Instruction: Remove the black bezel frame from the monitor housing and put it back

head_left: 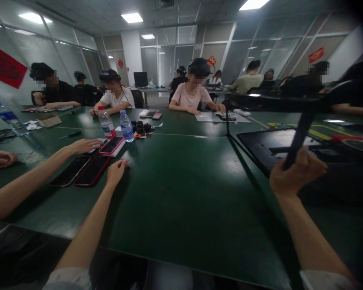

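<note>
My right hand (295, 171) is closed around a slanting bar of a black frame (302, 133). The frame's upper edge runs across the right side above the table, and a thin leg comes down at its left end. Below it lies a flat black panel (266, 145) with a shiny top. Over the tabletop, my left hand (117, 171) has its fingers curled together; whether anything small is between them is hidden. Close by on its left are a red-edged phone (92, 171) and a dark phone (71, 171). A pink-edged phone (111, 146) lies just beyond.
Another person's hand (86, 146) reaches in from the left beside the phones. A red-capped bottle (106, 123) and a water bottle (127, 127) stand behind them on the green table (181, 201). Across it, a person in pink (192, 96) works at a white sheet (205, 117).
</note>
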The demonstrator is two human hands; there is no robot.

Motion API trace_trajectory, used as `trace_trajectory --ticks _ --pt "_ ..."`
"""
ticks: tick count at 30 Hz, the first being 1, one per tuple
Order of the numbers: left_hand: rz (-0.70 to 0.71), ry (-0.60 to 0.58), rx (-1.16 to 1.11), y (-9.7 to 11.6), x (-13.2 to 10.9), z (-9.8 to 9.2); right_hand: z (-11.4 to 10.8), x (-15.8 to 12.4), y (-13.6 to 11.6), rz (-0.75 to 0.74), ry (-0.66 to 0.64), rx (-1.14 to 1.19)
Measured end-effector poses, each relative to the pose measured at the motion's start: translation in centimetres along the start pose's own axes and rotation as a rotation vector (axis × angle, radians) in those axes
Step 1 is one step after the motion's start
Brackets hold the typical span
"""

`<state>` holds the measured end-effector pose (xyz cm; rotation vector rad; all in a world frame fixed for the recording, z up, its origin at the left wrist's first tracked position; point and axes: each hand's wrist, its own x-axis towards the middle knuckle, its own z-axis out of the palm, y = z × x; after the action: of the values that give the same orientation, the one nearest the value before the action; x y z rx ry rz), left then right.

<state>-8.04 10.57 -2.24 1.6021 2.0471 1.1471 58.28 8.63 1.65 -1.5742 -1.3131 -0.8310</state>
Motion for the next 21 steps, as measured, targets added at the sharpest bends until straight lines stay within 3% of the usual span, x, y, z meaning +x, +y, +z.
trace_trajectory --ticks 3,6,12,16,21 --pt "0.028 0.030 0.002 0.6 -0.4 -0.1 1.1 -0.1 -1.6 -0.165 0.157 -0.006" --pt "0.065 0.117 0.012 1.7 -0.9 -0.3 1.3 -0.3 -3.8 -0.159 0.196 0.139" --pt "0.285 0.327 -0.090 3.5 -1.7 0.2 1.4 -1.7 -9.3 0.105 -0.076 0.500" --pt "0.266 0.258 -0.141 3.9 -2.1 0.6 1.9 -2.4 -10.8 0.232 -0.196 0.534" --pt "0.246 0.202 -0.009 4.5 -2.4 0.4 2.8 -3.1 -9.7 0.256 -0.384 0.409"
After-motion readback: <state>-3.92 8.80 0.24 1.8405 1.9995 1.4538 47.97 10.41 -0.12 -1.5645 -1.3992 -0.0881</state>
